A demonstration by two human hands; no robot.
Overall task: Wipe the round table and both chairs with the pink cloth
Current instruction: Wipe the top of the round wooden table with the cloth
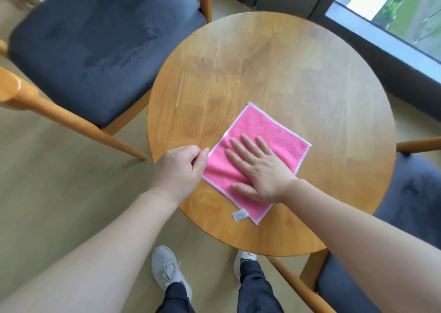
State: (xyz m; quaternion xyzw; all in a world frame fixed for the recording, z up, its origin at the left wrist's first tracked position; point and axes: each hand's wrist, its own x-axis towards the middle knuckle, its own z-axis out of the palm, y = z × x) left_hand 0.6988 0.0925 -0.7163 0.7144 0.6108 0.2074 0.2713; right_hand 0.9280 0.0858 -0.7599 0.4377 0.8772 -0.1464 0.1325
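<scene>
The pink cloth [265, 131] lies spread flat on the near part of the round wooden table [274, 62]. My right hand [260, 169] presses flat on the cloth with straight fingers. At the cloth's left edge, my left hand [179, 169] has its fingers curled and seems to pinch the white hem between thumb and forefinger. One chair [95, 45], with a dark seat cushion showing damp streaks and a wooden frame, stands to the table's left. The second chair [410, 193] is at the right, partly tucked under the table and cut by the frame edge.
A dark window frame and glass [393, 14] run along the far right. The tan floor [59, 181] lies to the left and front. My two feet in grey shoes [167, 269] stand by the table's near edge.
</scene>
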